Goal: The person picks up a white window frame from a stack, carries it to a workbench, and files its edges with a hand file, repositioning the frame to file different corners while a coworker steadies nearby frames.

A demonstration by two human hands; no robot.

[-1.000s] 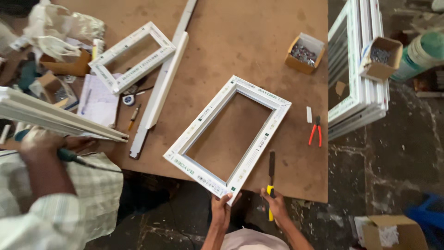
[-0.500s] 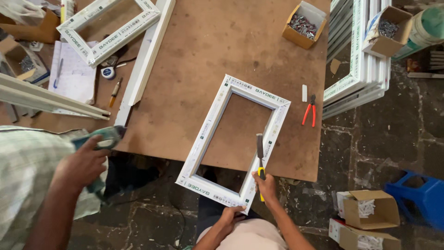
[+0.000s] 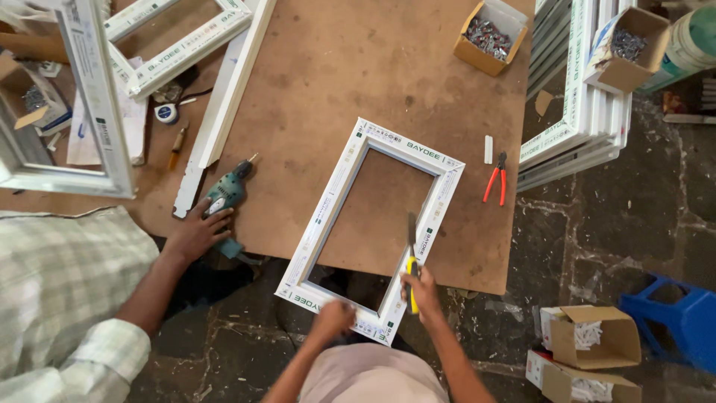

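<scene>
A white rectangular window frame (image 3: 335,199) lies tilted on the brown table (image 3: 328,82), its near end overhanging the table edge. My left hand (image 3: 333,316) is closed on the frame's near rail. My right hand (image 3: 422,289) grips a yellow-handled chisel (image 3: 411,263), whose blade rests on the frame's right rail, pointing away from me. At the left, a co-worker's hand (image 3: 195,233) in a checked sleeve rests on a green power drill (image 3: 226,192) lying on the table.
Red pliers (image 3: 495,177) lie right of the frame. A cardboard box of screws (image 3: 488,33) stands at the back. Stacked white frames (image 3: 578,104) line the right edge. More frames (image 3: 179,46) and a tape measure (image 3: 163,113) lie left. Cardboard boxes (image 3: 591,343) and a blue stool (image 3: 671,321) are on the floor.
My right hand took hold of the chisel that lay beside the frame and set its blade on the right rail. The co-worker laid the green drill on the table.
</scene>
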